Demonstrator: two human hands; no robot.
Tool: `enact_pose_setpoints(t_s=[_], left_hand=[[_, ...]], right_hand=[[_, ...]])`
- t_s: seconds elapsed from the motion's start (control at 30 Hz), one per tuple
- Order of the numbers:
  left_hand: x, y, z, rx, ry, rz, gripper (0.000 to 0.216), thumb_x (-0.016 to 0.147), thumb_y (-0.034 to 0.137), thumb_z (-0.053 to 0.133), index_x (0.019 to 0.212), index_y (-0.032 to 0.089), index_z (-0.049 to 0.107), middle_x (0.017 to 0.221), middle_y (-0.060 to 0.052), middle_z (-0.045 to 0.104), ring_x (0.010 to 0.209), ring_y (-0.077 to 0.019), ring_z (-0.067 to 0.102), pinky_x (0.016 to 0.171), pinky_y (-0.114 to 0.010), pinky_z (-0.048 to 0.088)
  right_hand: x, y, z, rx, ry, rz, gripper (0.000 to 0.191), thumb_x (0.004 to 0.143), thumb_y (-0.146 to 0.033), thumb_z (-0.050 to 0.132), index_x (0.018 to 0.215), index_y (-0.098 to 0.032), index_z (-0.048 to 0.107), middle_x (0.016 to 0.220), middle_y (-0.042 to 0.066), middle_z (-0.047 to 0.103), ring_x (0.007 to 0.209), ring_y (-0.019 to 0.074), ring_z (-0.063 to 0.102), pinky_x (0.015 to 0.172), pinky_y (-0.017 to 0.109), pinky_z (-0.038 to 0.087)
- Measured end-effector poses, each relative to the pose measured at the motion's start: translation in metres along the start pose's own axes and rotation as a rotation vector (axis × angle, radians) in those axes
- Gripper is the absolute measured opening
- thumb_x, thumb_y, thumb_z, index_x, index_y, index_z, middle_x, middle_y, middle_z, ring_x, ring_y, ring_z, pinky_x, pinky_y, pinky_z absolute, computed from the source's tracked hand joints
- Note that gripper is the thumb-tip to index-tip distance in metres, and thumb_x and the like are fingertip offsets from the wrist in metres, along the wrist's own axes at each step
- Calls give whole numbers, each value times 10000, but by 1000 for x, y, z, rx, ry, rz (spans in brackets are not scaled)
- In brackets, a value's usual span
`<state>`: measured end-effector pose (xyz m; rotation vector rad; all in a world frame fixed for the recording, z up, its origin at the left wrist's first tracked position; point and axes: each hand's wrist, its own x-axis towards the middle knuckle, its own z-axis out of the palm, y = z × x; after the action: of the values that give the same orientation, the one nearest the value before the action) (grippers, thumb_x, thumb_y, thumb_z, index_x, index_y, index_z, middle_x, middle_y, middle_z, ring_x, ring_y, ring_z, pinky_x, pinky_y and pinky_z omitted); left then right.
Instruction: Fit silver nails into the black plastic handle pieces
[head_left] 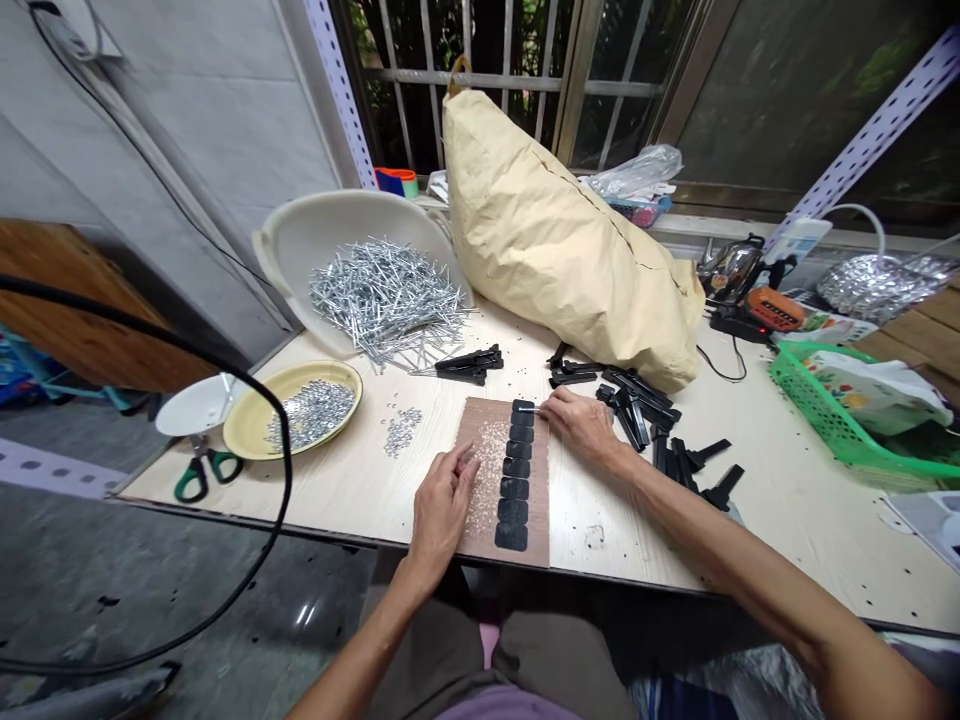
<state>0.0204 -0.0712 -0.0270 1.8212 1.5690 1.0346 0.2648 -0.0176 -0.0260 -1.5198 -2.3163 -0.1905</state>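
The pins [390, 295] look metallic and glossy, the strip [514, 490] matt, the sack [562, 240] papery.

Bare left hand [441, 500] held back, bare right hand [581, 420] farther forward.
The left fingers [466, 472] bend inward, bunched, the bare left forearm [367, 635] angling up from below; the right fingers [551, 407] pinch, the bare right forearm [720, 540] slanting in from the lower right.

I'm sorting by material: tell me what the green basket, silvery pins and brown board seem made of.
Green basket: probably smooth molded plastic, from its perforated wall. Silvery pins: shiny metal, by their glints. Brown board: matte, perhaps cardboard; dull, papery face.
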Motion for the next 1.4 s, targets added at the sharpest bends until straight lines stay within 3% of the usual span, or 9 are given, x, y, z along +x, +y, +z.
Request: enact_pose_setpoints(t_s=[0.17, 0.33, 0.5, 0.67, 0.8, 0.87, 1.0, 1.13, 1.4], left_hand=[[2, 1, -2, -19, -3, -46, 352, 890, 398, 462, 1135, 187, 603, 1075, -82, 646, 882, -185, 611, 776, -303, 468], [2, -3, -1, 4, 18, -48, 354, 883, 394, 473, 1126, 175, 607, 1055, -89, 652, 876, -192, 617, 776, -310, 470], [3, -5, 1, 26, 33, -44, 333, 881, 378, 476, 1105, 175, 617, 1031, -88, 656, 852, -191, 619, 759, -307, 474], [3, -2, 0, 45, 38, -36, 320, 879, 366, 476, 1083, 169, 625, 1008, -88, 662, 803, -181, 613, 737, -305, 475], [2, -2, 1, 54, 50, -22, 307, 876, 358, 479, 1079, 182, 626, 1000, -82, 664, 796, -180, 616, 735, -304, 475], [2, -3, 2, 44, 46, -8, 298, 873, 353, 485, 1071, 183, 629, 997, -80, 665, 812, -183, 619, 746, -303, 473], [2, -4, 2, 36, 49, -9, 301, 876, 347, 482, 1072, 172, 627, 1006, -86, 660, 843, -185, 614, 764, -299, 466], [1, -3, 2, 31, 44, -4, 299, 873, 348, 486, 1075, 179, 628, 999, -81, 659, 817, -180, 611, 743, -290, 463], [2, -4, 3, 42, 59, 16, 293, 871, 341, 479, 1065, 187, 634, 994, -79, 662, 847, -191, 614, 774, -303, 464]], right_hand=[[-27, -12, -7, 82, -98, -409, 286, 967, -230, 354, 927, -216, 636, 774, 7, 610, 665, 99, 493, 565, 243, 305], [-9, 1, -6, 70, 8, -55, 310, 962, -252, 359, 832, -175, 629, 717, 5, 574, 559, 75, 436, 493, 222, 273], [-21, -5, -2, 164, -67, -380, 289, 959, -220, 357, 855, -204, 627, 697, -13, 581, 597, 79, 468, 525, 220, 315], [-19, -2, -3, 126, -17, -24, 346, 973, -251, 311, 823, -168, 612, 713, 4, 568, 563, 76, 447, 497, 216, 290], [-33, -13, -1, 134, -114, -377, 317, 968, -209, 317, 857, -201, 614, 704, -11, 569, 607, 86, 455, 536, 230, 292], [-33, -14, -1, 127, -104, -332, 309, 971, -217, 317, 876, -199, 610, 732, -8, 573, 612, 85, 452, 533, 228, 281], [-15, 1, 0, 75, -15, -20, 348, 979, -282, 312, 824, -164, 601, 764, 12, 567, 591, 79, 434, 504, 225, 236], [-11, 9, -1, 51, -22, -91, 329, 963, -268, 345, 783, -168, 601, 759, 15, 571, 603, 83, 433, 519, 235, 225], [-45, -31, -9, 129, -22, -377, 287, 953, -208, 360, 805, -198, 605, 697, -4, 581, 619, 90, 479, 549, 224, 290]])
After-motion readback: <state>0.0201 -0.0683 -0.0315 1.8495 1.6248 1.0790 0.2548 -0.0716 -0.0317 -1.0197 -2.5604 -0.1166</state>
